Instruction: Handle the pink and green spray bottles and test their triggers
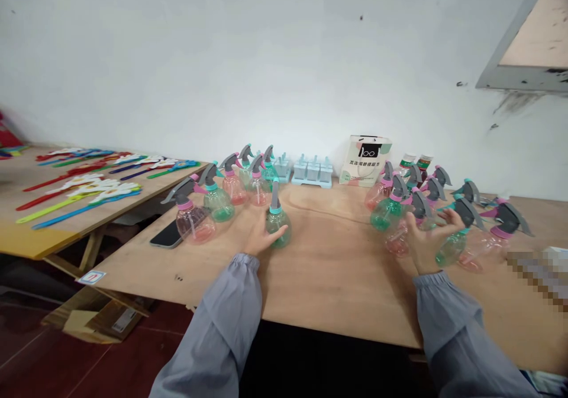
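My left hand (pixel 261 236) is wrapped round a green see-through spray bottle (pixel 279 238) with a grey trigger head and turquoise collar. The bottle stands upright on the wooden table, thumb across its front; the other fingers are mostly hidden. To its left stands a group of pink and green spray bottles, a pink one (pixel 195 226) nearest. My right hand (pixel 428 241) is open, fingers apart and bent, in front of the right-hand group of spray bottles. A green bottle (pixel 451 247) and a pink bottle (pixel 481 250) are beside it; whether the fingers touch any is unclear.
A phone (pixel 167 234) lies by the left group. Along the wall are light blue ice-pop moulds (pixel 313 171), a paper bag (pixel 361 161) and small bottles with white caps (pixel 407 161). Another table (pixel 57 238) at left holds colourful flat strips with white shapes.
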`<action>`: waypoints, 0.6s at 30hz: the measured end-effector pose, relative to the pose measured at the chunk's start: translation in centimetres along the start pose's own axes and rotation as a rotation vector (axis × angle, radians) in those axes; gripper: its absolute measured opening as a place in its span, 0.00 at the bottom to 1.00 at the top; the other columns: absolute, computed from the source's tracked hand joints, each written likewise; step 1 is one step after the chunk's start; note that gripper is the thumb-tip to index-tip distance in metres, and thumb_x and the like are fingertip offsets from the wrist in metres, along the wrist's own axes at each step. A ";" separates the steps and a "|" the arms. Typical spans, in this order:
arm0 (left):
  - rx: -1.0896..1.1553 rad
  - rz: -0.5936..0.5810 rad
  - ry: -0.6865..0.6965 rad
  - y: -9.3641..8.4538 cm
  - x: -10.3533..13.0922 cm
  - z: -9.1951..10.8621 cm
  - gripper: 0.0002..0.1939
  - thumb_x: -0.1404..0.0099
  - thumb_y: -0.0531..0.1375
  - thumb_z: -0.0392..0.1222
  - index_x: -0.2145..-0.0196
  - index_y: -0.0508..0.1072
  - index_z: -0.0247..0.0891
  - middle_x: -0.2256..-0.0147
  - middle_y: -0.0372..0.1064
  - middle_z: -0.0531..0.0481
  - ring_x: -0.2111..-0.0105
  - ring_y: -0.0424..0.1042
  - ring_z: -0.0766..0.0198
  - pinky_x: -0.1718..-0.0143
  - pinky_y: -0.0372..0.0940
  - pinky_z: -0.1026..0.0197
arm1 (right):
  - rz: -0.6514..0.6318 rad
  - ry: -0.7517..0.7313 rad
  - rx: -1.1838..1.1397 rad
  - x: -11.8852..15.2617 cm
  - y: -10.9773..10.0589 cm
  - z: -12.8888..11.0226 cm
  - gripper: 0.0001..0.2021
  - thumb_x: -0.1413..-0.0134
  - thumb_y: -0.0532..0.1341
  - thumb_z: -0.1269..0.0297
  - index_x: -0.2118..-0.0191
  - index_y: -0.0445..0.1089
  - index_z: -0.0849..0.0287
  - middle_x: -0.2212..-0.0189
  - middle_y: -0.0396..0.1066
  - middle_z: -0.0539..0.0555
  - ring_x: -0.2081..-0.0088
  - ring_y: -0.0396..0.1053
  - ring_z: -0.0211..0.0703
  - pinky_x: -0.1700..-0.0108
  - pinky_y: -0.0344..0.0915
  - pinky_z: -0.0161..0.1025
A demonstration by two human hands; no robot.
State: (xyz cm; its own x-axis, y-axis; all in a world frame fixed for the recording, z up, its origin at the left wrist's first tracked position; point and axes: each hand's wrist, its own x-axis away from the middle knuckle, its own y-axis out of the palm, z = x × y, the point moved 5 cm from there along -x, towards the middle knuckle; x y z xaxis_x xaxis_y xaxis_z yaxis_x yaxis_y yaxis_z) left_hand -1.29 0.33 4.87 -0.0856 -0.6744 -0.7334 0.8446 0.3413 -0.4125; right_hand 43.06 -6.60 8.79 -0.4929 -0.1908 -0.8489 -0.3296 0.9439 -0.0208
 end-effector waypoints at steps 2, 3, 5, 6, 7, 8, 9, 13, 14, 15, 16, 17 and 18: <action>0.053 -0.043 -0.003 0.3 0.0 -0.3 0.36 0.39 0.64 0.54 0.39 0.59 0.40 0.41 0.66 0.37 0.37 0.63 0.44 0.33 0.57 0.39 | 0.091 -0.093 0.027 0.8 -1.4 -2.0 0.33 0.51 0.65 0.49 0.39 0.56 0.40 0.45 0.63 0.61 0.43 0.67 0.60 0.44 0.67 0.62; 0.094 -0.077 -0.010 0.6 0.1 -0.5 0.35 0.37 0.62 0.55 0.38 0.58 0.40 0.40 0.65 0.37 0.36 0.63 0.45 0.34 0.57 0.40 | 0.090 -0.140 -0.008 1.3 -1.6 -3.3 0.29 0.49 0.64 0.49 0.42 0.58 0.40 0.48 0.65 0.60 0.45 0.68 0.61 0.45 0.67 0.63; 0.166 -0.144 -0.032 1.3 0.2 -0.9 0.32 0.33 0.57 0.56 0.37 0.57 0.40 0.39 0.63 0.37 0.36 0.63 0.46 0.34 0.59 0.41 | -0.060 -0.234 -0.163 2.6 -0.5 -6.5 0.19 0.47 0.62 0.52 0.49 0.64 0.45 0.55 0.68 0.60 0.50 0.71 0.62 0.47 0.68 0.63; 0.187 -0.168 -0.044 1.6 0.3 -1.0 0.31 0.32 0.55 0.56 0.37 0.56 0.40 0.38 0.62 0.37 0.36 0.63 0.46 0.34 0.59 0.41 | -0.216 -0.277 -0.260 3.4 0.7 -8.2 0.15 0.46 0.62 0.55 0.53 0.66 0.47 0.58 0.70 0.59 0.53 0.72 0.60 0.48 0.68 0.62; 0.197 -0.186 -0.052 2.0 0.4 -1.0 0.31 0.32 0.55 0.56 0.36 0.56 0.41 0.37 0.62 0.37 0.36 0.62 0.47 0.35 0.60 0.42 | -0.380 -0.297 -0.351 4.4 2.2 -10.0 0.12 0.46 0.62 0.57 0.56 0.67 0.49 0.61 0.71 0.58 0.55 0.73 0.58 0.48 0.68 0.60; 0.201 -0.198 -0.053 2.3 0.4 -0.8 0.31 0.32 0.56 0.55 0.36 0.56 0.42 0.37 0.61 0.37 0.36 0.62 0.47 0.36 0.61 0.42 | -0.573 -0.256 -0.404 5.6 4.1 -11.5 0.11 0.44 0.62 0.58 0.55 0.68 0.51 0.59 0.72 0.58 0.53 0.73 0.56 0.46 0.67 0.59; 0.203 -0.208 -0.048 2.7 0.5 -0.4 0.32 0.33 0.57 0.55 0.36 0.56 0.43 0.38 0.62 0.37 0.36 0.63 0.47 0.36 0.62 0.42 | -0.728 -0.203 -0.450 6.8 5.9 -12.8 0.12 0.43 0.61 0.58 0.53 0.69 0.52 0.56 0.73 0.59 0.52 0.72 0.55 0.44 0.66 0.57; 0.131 -0.260 -0.032 4.4 1.1 2.2 0.37 0.42 0.66 0.58 0.40 0.61 0.42 0.44 0.66 0.38 0.41 0.67 0.44 0.39 0.61 0.38 | -1.082 0.016 -0.601 10.8 12.3 -16.6 0.31 0.50 0.67 0.53 0.41 0.62 0.54 0.42 0.67 0.62 0.40 0.65 0.56 0.37 0.61 0.56; 0.082 -0.272 -0.046 4.9 1.3 2.8 0.40 0.45 0.68 0.60 0.40 0.62 0.41 0.45 0.66 0.37 0.41 0.66 0.42 0.39 0.60 0.36 | -1.126 0.065 -0.650 11.4 13.5 -17.2 0.34 0.51 0.67 0.52 0.39 0.60 0.54 0.42 0.67 0.62 0.41 0.66 0.55 0.38 0.63 0.55; 0.029 -0.288 -0.059 5.3 1.6 3.4 0.43 0.47 0.69 0.61 0.40 0.62 0.40 0.45 0.65 0.36 0.40 0.64 0.39 0.39 0.58 0.34 | -1.141 0.102 -0.692 11.7 14.5 -17.6 0.35 0.51 0.67 0.51 0.38 0.61 0.54 0.43 0.68 0.60 0.43 0.68 0.54 0.39 0.64 0.54; -0.017 -0.305 -0.067 5.6 1.9 3.9 0.47 0.50 0.70 0.63 0.39 0.61 0.39 0.43 0.64 0.34 0.39 0.62 0.37 0.38 0.56 0.32 | -1.145 0.121 -0.727 11.7 15.1 -17.8 0.33 0.50 0.66 0.50 0.39 0.62 0.53 0.46 0.70 0.59 0.44 0.69 0.53 0.40 0.65 0.53; -0.046 -0.327 -0.069 5.9 2.1 4.3 0.50 0.51 0.70 0.64 0.38 0.60 0.37 0.42 0.63 0.32 0.37 0.60 0.35 0.38 0.54 0.32 | -1.143 0.131 -0.751 11.6 15.6 -17.9 0.30 0.49 0.66 0.50 0.41 0.65 0.53 0.49 0.72 0.57 0.46 0.70 0.52 0.41 0.66 0.52; -0.059 -0.353 -0.062 6.2 2.4 4.5 0.52 0.52 0.70 0.64 0.37 0.59 0.37 0.41 0.62 0.31 0.37 0.59 0.35 0.38 0.54 0.32 | -1.152 0.135 -0.758 11.3 15.8 -17.9 0.27 0.49 0.65 0.51 0.44 0.68 0.52 0.53 0.74 0.55 0.48 0.71 0.52 0.42 0.67 0.52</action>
State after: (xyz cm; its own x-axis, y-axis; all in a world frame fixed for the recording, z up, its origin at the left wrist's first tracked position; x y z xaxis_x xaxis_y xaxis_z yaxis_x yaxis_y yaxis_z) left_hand 6.10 -2.15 3.03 -0.3329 -0.7953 -0.5066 0.7364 0.1162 -0.6664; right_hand 17.84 1.36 8.36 0.2942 -0.8200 -0.4910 -0.9308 -0.1292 -0.3421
